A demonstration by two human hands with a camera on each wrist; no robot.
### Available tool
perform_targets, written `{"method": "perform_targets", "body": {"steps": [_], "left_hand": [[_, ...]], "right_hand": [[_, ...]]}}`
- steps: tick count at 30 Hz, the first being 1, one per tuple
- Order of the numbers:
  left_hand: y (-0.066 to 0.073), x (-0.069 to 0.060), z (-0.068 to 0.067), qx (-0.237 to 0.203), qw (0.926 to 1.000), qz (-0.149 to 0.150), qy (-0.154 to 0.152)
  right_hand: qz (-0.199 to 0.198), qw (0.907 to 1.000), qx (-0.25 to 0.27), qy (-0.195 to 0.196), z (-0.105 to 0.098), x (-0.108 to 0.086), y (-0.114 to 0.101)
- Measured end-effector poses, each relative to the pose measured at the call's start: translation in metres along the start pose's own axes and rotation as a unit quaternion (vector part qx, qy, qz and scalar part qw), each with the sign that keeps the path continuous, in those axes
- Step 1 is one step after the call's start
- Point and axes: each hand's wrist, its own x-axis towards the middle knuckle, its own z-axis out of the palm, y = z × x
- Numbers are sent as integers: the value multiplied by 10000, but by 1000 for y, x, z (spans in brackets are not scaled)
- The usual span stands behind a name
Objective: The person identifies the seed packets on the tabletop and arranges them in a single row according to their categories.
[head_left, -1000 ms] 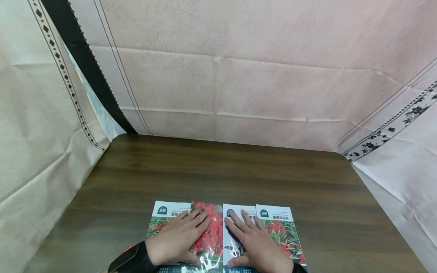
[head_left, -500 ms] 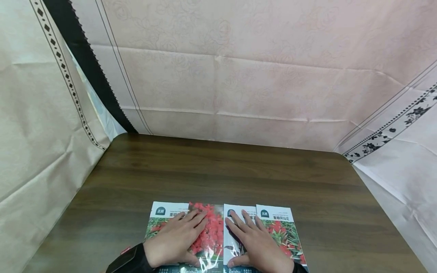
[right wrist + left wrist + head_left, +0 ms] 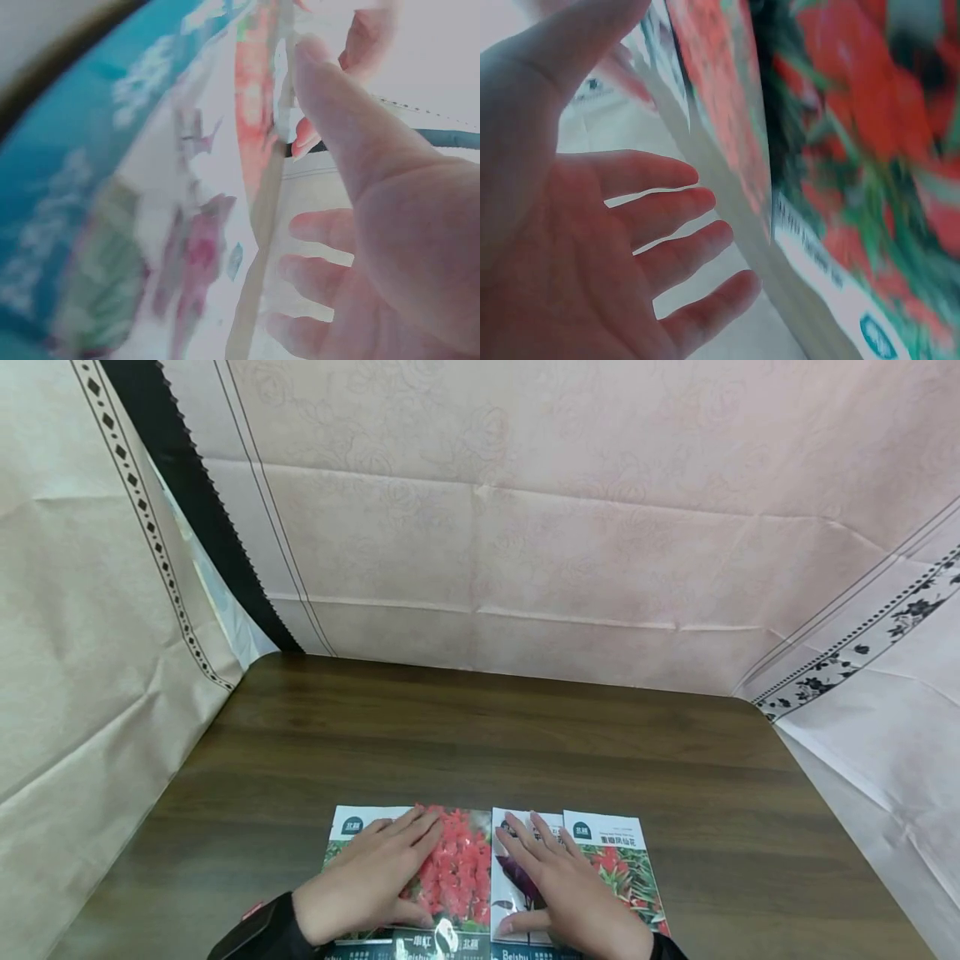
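Several glossy flower-printed packets lie side by side at the table's near edge in the head view. The leftmost packet [image 3: 351, 823] has a white top and is mostly covered by my left hand [image 3: 371, 878]. Beside it is a packet full of red blossoms [image 3: 463, 868]. A white packet with a dark purple picture [image 3: 513, 881] lies partly under my right hand [image 3: 570, 893]. The rightmost packet [image 3: 630, 864] shows red flowers and green leaves. Fingers of both hands are extended over the packets. Both wrist views show the palms lifted off the packets, holding nothing.
The brown wooden table [image 3: 480, 735] stretches away behind the packets. Pale patterned cloth [image 3: 525, 543] hangs beyond its far edge and along both sides. A black band [image 3: 187, 485] runs down the cloth at the left.
My left hand has shifted slightly left and farther up the packets, uncovering more of the red-blossom one. My right hand has moved only slightly. The packets stay nearly where they were.
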Motion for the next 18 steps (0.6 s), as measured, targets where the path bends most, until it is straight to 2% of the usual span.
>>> {"method": "perform_targets", "body": {"steps": [5,14,18], "left_hand": [[-15,-13,-5,-205,9996,-188,83],[-33,-28,-3,-323,9988,-351,-122],[-37,-32,-3,-548,9973,-419,-259]], "right_hand": [[-29,9998,-138,-121,-6,9,-14],[-631,9965,-387,-393,6,26,-33],[-712,9952,-391,-548,11,29,-38]]}}
